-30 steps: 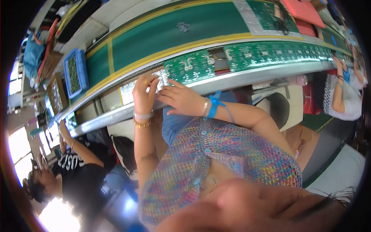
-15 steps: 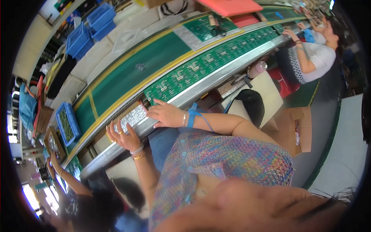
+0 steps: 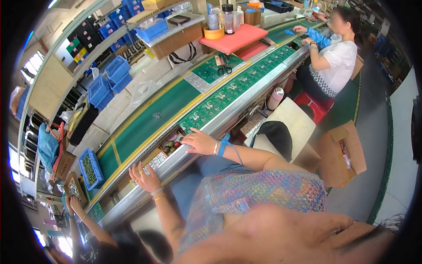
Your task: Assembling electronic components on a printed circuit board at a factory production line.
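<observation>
My left hand (image 3: 145, 178) is open over the silver front rail (image 3: 176, 159), fingers spread, beside a compartment of small shiny silver parts (image 3: 155, 162). Nothing shows in its grasp. To its right, my right hand (image 3: 201, 141) rests over the rail with fingers stretched out, its tips close to the near end of a row of green circuit boards (image 3: 210, 107). It holds nothing that I can see. Between the hands, round red and green objects (image 3: 171, 145) lie in another compartment. A blue band (image 3: 223, 147) circles my right wrist.
Beyond the boards runs a green belt (image 3: 145, 125) with a small heap of parts (image 3: 157, 115). Scissors (image 3: 225, 69) lie farther along, before a red stand (image 3: 234, 38). A blue tray (image 3: 91, 170) stands left. Co-workers (image 3: 332, 57) sit at both sides; a carton (image 3: 340, 154) stands right.
The view has tilted up, showing more shelves and the far end of the line. My hands are farther apart, and the round objects between them show more clearly. Both hands stay open.
</observation>
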Motion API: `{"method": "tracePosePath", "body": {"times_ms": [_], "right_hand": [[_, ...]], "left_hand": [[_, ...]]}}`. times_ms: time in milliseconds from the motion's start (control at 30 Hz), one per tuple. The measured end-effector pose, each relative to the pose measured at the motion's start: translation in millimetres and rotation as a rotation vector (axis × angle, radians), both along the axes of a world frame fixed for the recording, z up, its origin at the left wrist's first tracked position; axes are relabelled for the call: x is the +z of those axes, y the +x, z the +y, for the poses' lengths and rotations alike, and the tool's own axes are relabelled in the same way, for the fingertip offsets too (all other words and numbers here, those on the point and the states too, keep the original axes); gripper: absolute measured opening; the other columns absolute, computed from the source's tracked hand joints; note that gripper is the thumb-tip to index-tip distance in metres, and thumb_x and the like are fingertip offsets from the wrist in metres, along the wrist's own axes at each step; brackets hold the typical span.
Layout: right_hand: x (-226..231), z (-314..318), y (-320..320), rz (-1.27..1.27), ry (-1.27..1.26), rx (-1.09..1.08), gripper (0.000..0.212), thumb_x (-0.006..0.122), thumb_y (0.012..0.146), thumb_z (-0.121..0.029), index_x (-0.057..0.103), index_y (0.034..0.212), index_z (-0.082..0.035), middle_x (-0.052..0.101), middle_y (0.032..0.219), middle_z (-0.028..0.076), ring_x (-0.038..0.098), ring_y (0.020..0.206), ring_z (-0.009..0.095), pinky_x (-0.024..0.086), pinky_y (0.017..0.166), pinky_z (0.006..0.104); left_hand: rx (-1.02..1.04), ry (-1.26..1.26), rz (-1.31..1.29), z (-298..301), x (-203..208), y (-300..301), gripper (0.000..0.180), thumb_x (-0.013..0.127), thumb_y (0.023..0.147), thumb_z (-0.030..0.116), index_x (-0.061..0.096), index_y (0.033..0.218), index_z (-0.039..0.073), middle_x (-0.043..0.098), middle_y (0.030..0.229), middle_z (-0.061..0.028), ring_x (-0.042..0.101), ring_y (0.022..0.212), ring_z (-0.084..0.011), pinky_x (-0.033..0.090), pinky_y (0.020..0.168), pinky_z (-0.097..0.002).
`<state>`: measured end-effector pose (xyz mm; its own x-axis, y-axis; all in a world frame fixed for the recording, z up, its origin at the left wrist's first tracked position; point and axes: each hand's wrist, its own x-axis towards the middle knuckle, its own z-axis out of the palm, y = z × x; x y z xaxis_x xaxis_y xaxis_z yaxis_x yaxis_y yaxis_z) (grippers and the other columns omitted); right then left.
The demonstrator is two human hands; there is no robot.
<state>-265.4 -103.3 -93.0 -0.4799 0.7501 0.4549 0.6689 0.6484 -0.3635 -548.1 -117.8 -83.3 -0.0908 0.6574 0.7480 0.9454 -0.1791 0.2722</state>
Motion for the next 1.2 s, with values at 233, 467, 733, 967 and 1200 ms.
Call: {"method": "tracePosePath", "body": {"times_ms": [233, 467, 733, 967, 1200], "right_hand": [[0.2, 4.8, 38.7, 0.028, 0.002, -0.098, 0.038, 0.059, 0.083, -0.032, 0.054, 0.115, -0.012, 0.059, 0.110, 0.007, 0.053, 0.109, 0.023, 0.024, 0.107, 0.0486], [2.7, -0.9, 69.8, 0.047, -0.067, -0.228, 0.034, 0.060, 0.084, -0.025, 0.055, 0.114, -0.011, 0.060, 0.110, 0.008, 0.055, 0.106, 0.026, 0.025, 0.107, 0.0488], [7.1, -3.9, 87.8, 0.145, -0.017, -0.313, 0.024, 0.061, 0.082, -0.022, 0.061, 0.102, -0.010, 0.064, 0.098, 0.008, 0.058, 0.097, 0.025, 0.031, 0.103, 0.0474], [54.2, -16.7, 69.1, 0.274, 0.121, -0.260, 0.011, 0.059, 0.083, -0.017, 0.063, 0.084, -0.007, 0.063, 0.080, 0.009, 0.060, 0.081, 0.029, 0.041, 0.090, 0.0447], [54.9, 2.6, 43.0, 0.366, 0.056, -0.162, 0.018, 0.054, 0.084, -0.014, 0.060, 0.070, -0.005, 0.060, 0.070, 0.011, 0.057, 0.070, 0.030, 0.044, 0.066, 0.0377]], "left_hand": [[-0.025, 0.005, -0.007, 7.8, -6.1, -7.5, 0.029, 0.066, 0.079, 0.015, 0.062, 0.106, 0.005, 0.050, 0.122, -0.0144, 0.038, 0.123, -0.0369, 0.037, 0.098, -0.0461], [-0.032, 0.001, -0.023, 7.8, -9.9, -11.9, 0.026, 0.068, 0.077, 0.015, 0.063, 0.100, 0.005, 0.051, 0.120, -0.0145, 0.039, 0.122, -0.0380, 0.039, 0.096, -0.0465], [-0.031, -0.076, -0.059, 0.9, -8.0, -8.4, 0.034, 0.066, 0.077, 0.013, 0.059, 0.110, 0.005, 0.045, 0.127, -0.0157, 0.035, 0.125, -0.0382, 0.033, 0.101, -0.0471], [-0.008, -0.075, -0.181, -7.2, 0.3, -11.6, 0.038, 0.066, 0.073, 0.008, 0.059, 0.110, 0.003, 0.041, 0.132, -0.0174, 0.034, 0.126, -0.0390, 0.031, 0.103, -0.0478], [0.093, 0.017, -0.287, -6.9, -1.4, -33.3, 0.038, 0.067, 0.072, 0.009, 0.060, 0.109, 0.007, 0.041, 0.132, -0.0167, 0.035, 0.125, -0.0374, 0.030, 0.104, -0.0459]]}}
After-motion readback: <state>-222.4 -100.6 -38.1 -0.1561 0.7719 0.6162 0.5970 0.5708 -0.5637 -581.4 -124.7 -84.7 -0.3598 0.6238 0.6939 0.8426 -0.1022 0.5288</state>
